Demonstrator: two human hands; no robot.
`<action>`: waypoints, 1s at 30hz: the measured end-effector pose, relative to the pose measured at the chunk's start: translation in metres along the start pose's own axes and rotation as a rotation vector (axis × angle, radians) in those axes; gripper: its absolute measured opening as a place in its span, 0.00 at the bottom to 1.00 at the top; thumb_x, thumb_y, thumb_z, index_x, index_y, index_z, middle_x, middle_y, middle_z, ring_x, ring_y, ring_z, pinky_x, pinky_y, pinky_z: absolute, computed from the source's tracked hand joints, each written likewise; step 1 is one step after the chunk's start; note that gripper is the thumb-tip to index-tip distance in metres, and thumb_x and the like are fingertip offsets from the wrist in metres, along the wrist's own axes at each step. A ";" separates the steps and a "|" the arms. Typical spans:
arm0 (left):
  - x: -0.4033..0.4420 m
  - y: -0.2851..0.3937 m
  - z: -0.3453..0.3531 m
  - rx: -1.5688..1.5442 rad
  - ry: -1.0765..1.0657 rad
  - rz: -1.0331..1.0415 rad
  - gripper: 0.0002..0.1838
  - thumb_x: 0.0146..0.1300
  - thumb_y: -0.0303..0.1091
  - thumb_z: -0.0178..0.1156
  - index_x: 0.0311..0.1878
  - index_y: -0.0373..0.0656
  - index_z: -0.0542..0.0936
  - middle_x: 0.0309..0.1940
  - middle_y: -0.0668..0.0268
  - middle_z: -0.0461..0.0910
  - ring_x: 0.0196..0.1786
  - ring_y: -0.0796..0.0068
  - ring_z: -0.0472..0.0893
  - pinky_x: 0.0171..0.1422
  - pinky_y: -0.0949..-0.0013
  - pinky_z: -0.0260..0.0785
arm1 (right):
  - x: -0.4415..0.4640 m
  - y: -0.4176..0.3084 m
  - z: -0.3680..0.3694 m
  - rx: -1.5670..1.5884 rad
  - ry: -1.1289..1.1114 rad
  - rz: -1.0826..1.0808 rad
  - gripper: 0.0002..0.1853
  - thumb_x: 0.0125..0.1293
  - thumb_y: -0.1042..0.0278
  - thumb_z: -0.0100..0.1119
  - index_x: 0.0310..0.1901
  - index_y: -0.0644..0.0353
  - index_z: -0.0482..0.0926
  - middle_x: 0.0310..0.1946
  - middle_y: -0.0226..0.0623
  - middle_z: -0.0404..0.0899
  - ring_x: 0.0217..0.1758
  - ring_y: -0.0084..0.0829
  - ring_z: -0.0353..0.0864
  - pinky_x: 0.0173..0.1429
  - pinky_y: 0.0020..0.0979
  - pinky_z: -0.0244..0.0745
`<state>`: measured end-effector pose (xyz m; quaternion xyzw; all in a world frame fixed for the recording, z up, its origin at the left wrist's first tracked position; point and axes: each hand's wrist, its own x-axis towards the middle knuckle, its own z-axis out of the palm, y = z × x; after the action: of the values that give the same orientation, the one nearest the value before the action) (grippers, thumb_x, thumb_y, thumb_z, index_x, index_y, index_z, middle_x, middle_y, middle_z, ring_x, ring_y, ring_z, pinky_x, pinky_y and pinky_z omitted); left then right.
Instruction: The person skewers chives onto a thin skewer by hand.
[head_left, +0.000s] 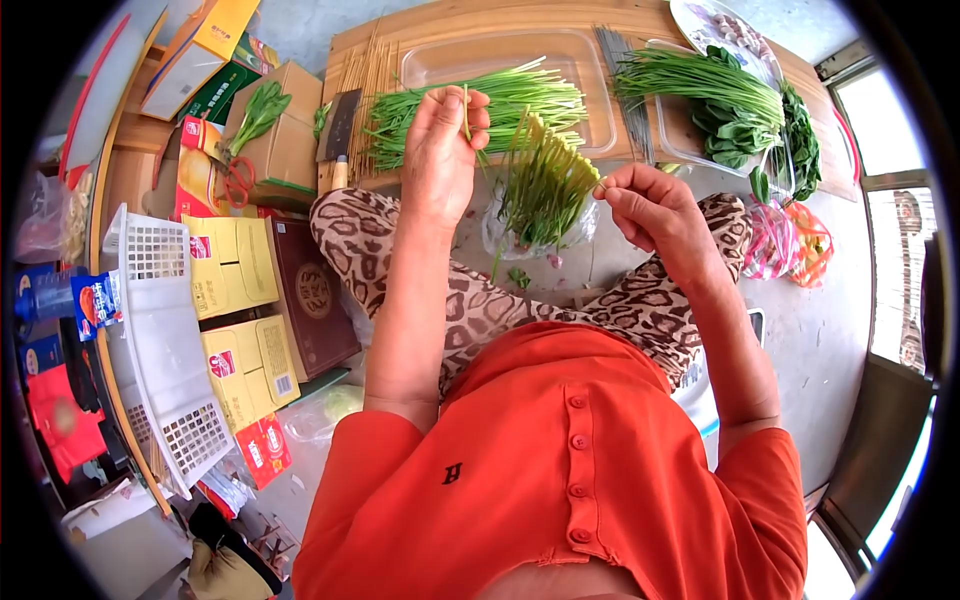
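Note:
My left hand (440, 140) is closed in a pinch around a thin green chive stem (466, 112), raised over the near edge of the board. The fingers of my right hand (645, 210) pinch the end of a thin skewer (601, 187). A hanging row of green chives (545, 195) is bunched along that skewer, between my two hands and above my lap. Behind my left hand, a pile of long chives (530, 95) lies across a clear plastic tray (598, 90). Loose bamboo skewers (366, 75) lie left of the tray.
On the wooden board (480, 35) are a cleaver (340, 125), metal skewers (625, 95), more chives (700, 80), leafy greens (735, 135) and a plate (715, 22). Boxes (235, 265) and a white basket (165, 330) stand left. Plastic bags (790, 240) sit on the floor at right.

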<state>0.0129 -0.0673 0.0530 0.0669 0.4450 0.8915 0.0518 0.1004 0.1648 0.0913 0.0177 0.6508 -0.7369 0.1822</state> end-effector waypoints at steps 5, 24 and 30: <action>0.000 0.001 0.008 -0.046 -0.015 0.026 0.06 0.66 0.33 0.56 0.41 0.44 0.73 0.39 0.67 0.76 0.40 0.80 0.71 0.40 0.76 0.62 | 0.000 -0.002 0.004 0.010 -0.005 -0.014 0.08 0.69 0.66 0.53 0.39 0.62 0.77 0.18 0.20 0.67 0.17 0.10 0.58 0.20 0.15 0.50; -0.002 -0.001 0.012 -0.073 0.054 0.027 0.08 0.63 0.31 0.60 0.43 0.38 0.78 0.32 0.68 0.77 0.32 0.79 0.73 0.34 0.75 0.64 | -0.002 -0.010 0.012 0.035 -0.018 -0.018 0.07 0.68 0.68 0.54 0.39 0.62 0.77 0.20 0.20 0.68 0.19 0.10 0.59 0.20 0.15 0.50; -0.004 -0.001 0.014 -0.082 0.052 0.012 0.08 0.63 0.31 0.60 0.43 0.38 0.79 0.31 0.68 0.77 0.33 0.79 0.73 0.36 0.74 0.64 | -0.001 -0.011 0.013 0.032 -0.010 -0.011 0.08 0.68 0.67 0.54 0.39 0.62 0.78 0.20 0.20 0.68 0.19 0.10 0.59 0.20 0.15 0.50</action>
<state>0.0188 -0.0564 0.0601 0.0445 0.4088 0.9107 0.0376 0.1014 0.1534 0.1037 0.0133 0.6379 -0.7484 0.1812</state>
